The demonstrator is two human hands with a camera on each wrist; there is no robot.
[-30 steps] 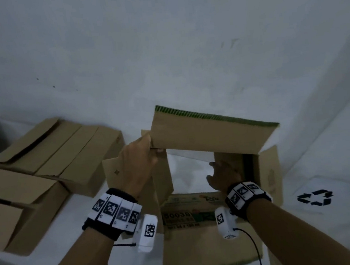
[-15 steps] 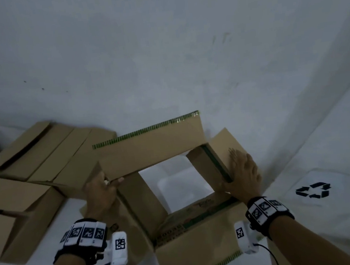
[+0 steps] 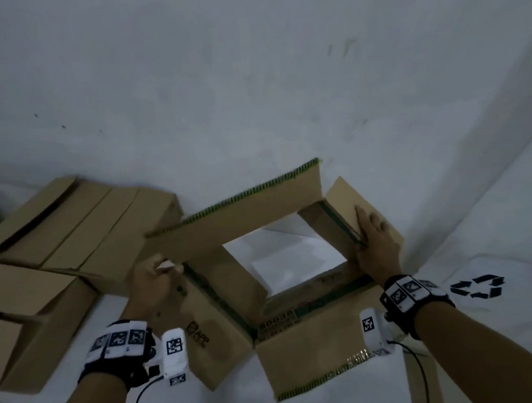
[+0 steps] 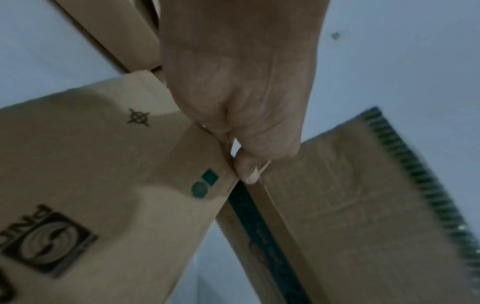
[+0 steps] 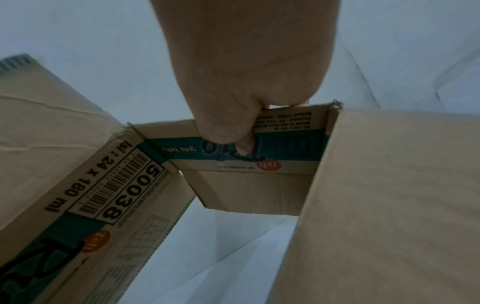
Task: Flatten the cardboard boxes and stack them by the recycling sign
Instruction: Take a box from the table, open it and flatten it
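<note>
A brown cardboard box [image 3: 314,357] with green-printed edges is held above the white floor, open at both ends so the floor shows through it, its flaps splayed outward. My left hand [image 3: 155,282] pinches its left corner, thumb against fingers, as the left wrist view shows on the left hand [image 4: 241,102] at the box [image 4: 78,164] edge. My right hand [image 3: 374,245] grips the right wall. In the right wrist view the right hand [image 5: 246,82] has its thumb on the printed side of the box [image 5: 259,185]. The recycling sign [image 3: 477,287] lies on the floor to the right.
Two unflattened cardboard boxes lie at the left: one [image 3: 97,229] against the wall, one [image 3: 23,312] nearer me. A white wall [image 3: 246,88] rises close behind. Cables hang from both wrist cameras.
The box has swung round and tilted, its far flap now pointing left. My hands have spread apart; the right one moved from inside the box to its right wall.
</note>
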